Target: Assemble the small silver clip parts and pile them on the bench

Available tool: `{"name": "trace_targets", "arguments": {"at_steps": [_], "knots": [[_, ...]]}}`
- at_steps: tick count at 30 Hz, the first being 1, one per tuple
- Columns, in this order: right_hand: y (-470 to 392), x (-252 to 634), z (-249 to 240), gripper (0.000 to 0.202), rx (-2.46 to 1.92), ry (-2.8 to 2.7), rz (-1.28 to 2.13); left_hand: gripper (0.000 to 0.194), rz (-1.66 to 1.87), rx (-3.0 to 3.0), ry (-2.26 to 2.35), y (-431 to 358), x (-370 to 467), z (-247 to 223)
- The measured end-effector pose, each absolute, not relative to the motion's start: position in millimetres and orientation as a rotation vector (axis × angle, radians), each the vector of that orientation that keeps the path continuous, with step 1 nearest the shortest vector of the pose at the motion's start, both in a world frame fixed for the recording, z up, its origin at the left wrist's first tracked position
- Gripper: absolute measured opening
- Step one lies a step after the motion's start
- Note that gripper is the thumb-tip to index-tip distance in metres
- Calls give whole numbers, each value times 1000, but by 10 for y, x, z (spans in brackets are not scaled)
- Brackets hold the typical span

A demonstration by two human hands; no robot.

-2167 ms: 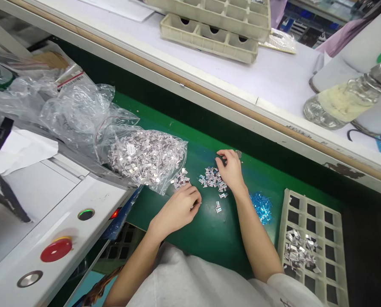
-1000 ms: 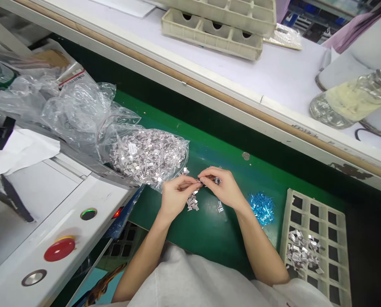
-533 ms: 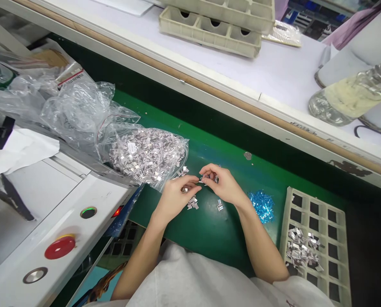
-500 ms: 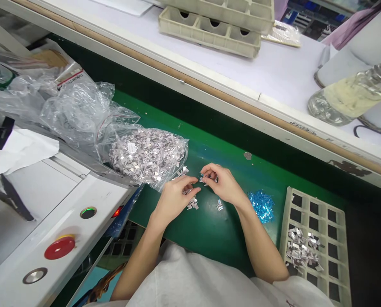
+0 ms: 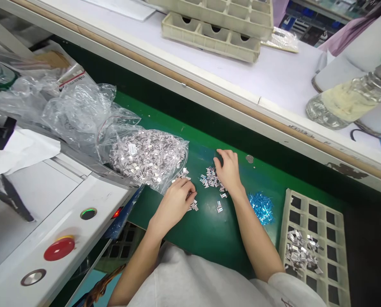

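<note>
My left hand (image 5: 176, 199) rests beside the mouth of a clear plastic bag (image 5: 152, 153) full of small silvery metal pieces. Its fingers are curled in over some loose pieces (image 5: 193, 205); whatever they pinch is hidden. To the right, my right hand (image 5: 230, 172) is above the green surface with thumb and forefinger apart and nothing visible between them. Just left of it lies a small pile of metal pieces (image 5: 210, 178), some showing blue. A few stray pieces (image 5: 219, 207) lie nearer to me. Thin blue strips (image 5: 261, 207) are heaped right of my right forearm.
A pale compartment tray (image 5: 337, 238) on the right holds more metal pieces. Crumpled plastic bags (image 5: 78, 108) lie at the left, by a machine panel with a red button (image 5: 59, 249). On the shelf above are stacked trays (image 5: 209, 40) and a glass bottle (image 5: 347, 100).
My right hand has moved up and right, away from my left hand, its fingers parting and uncovering the small pile. My left hand has curled its fingers down by the bag.
</note>
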State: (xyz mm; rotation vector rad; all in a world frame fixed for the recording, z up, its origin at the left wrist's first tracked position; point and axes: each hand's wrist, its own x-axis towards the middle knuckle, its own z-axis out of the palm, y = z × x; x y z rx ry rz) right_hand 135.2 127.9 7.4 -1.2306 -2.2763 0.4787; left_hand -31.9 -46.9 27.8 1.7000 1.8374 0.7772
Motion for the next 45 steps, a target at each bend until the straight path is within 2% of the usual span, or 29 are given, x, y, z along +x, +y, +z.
{"name": "trace_targets", "arguments": {"at_steps": [3,6,17,19,24,26,45], "knots": [[1343,1312,7,42,-1278,-2325,444,7,952,1496,1758,-487,-315,277],[1350,1277,-8,42,-1313,-2350,409,6,1114,1344,1675,-489,-284,267],[1233,1257,135,19,-1196,-2124,551,10,1369,999,1562,-394,-217,200],[1139,1292,263,17,-1109,-2084,668,14,1411,928,1564,-372,-225,200],[869,1344,555,12,-901,-2169,1268,25,1442,844,1563,-341,-232,186],[805,1334,598,12,-892,-2196,1370,26,1436,845,1566,-339,-228,180],[811,1298,491,18,-976,-2173,1375,28,1403,853,1539,-341,-213,185]]}}
